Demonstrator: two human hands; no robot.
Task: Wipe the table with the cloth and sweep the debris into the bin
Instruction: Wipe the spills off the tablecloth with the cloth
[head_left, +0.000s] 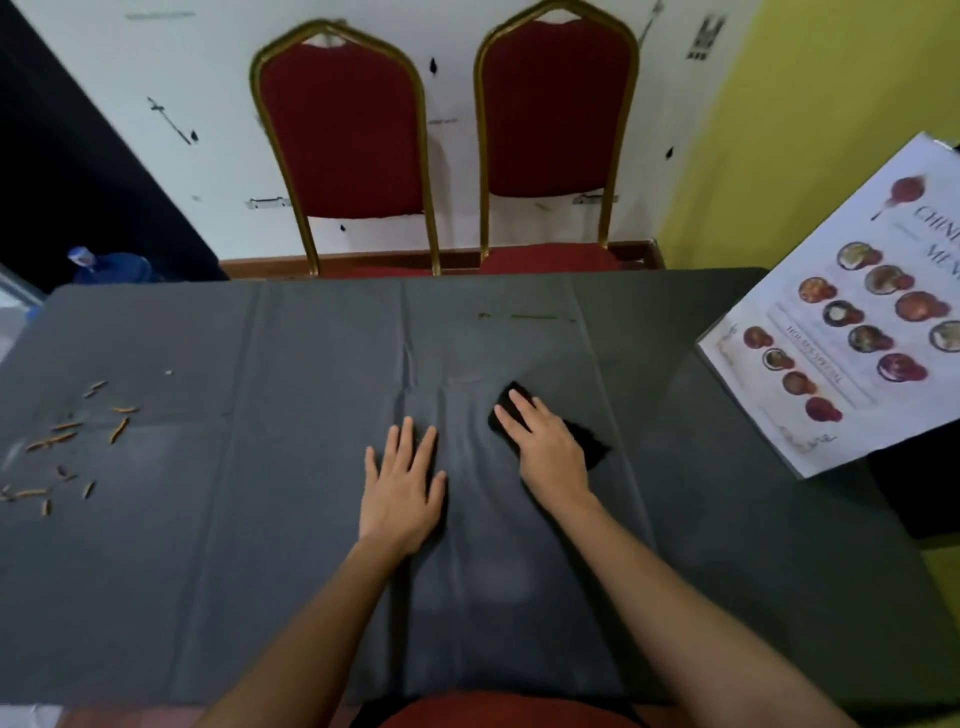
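A table (208, 571) covered with a dark grey creased tablecloth fills the view. My right hand (545, 447) lies flat on a small black cloth (592, 441), pressing it onto the table right of centre. My left hand (402, 488) rests flat on the tablecloth just left of it, fingers spread, holding nothing. Several orange-brown bits of debris (67, 441) lie scattered at the table's left side. A thin greenish smear (524, 316) marks the far edge. No bin is in view.
A laminated menu (852, 322) with food pictures lies on the table's right corner, overhanging the edge. Two red chairs (343, 150) with gold frames stand behind the far edge against a white wall. A blue water bottle (111, 267) sits at the far left.
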